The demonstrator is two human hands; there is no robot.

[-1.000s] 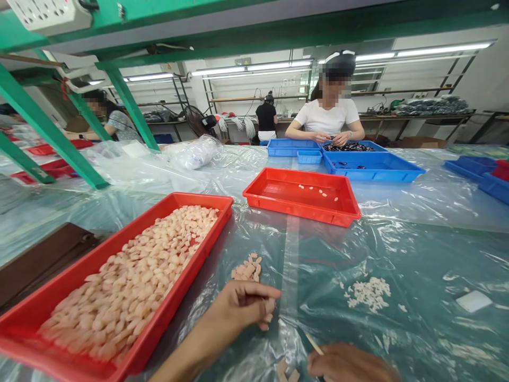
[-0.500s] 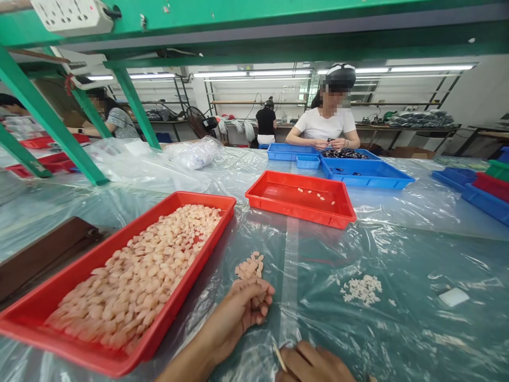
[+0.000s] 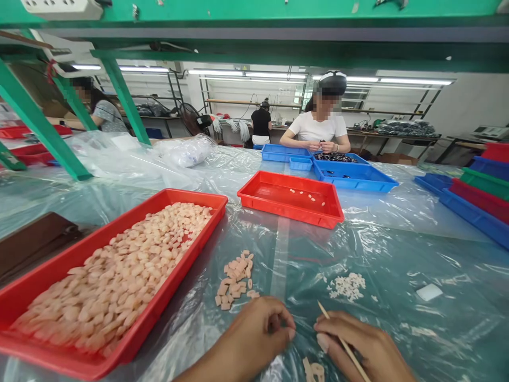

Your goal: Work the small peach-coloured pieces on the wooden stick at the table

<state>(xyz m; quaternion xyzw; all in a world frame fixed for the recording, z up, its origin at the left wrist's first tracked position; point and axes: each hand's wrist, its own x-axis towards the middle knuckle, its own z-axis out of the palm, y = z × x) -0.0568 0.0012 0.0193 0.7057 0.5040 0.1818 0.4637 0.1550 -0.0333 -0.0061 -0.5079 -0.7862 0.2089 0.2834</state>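
My left hand [image 3: 260, 331] is closed in a pinch near the bottom middle; what its fingertips hold is hidden. My right hand [image 3: 360, 345] grips a thin wooden stick [image 3: 342, 339] that points up and left toward the left hand. A small heap of pale pink pieces [image 3: 235, 280] lies on the plastic sheet just beyond my left hand. A few similar pieces [image 3: 313, 370] lie between my wrists. A scatter of small white bits [image 3: 347, 285] lies ahead of my right hand. A long red tray [image 3: 186, 268] full of pink pieces stands at my left.
A second red tray [image 3: 258, 199] with a few pieces stands further back. Blue trays [image 3: 369, 185] sit before a person in a white shirt [image 3: 320, 127]. Stacked trays [image 3: 473, 209] line the right edge. Green frame legs [image 3: 40, 124] rise at left. A white square [image 3: 428, 292] lies at right.
My left hand left the pink heap and came back toward me, closing into a pinch. My right hand rose into view with the stick. The view dipped slightly.
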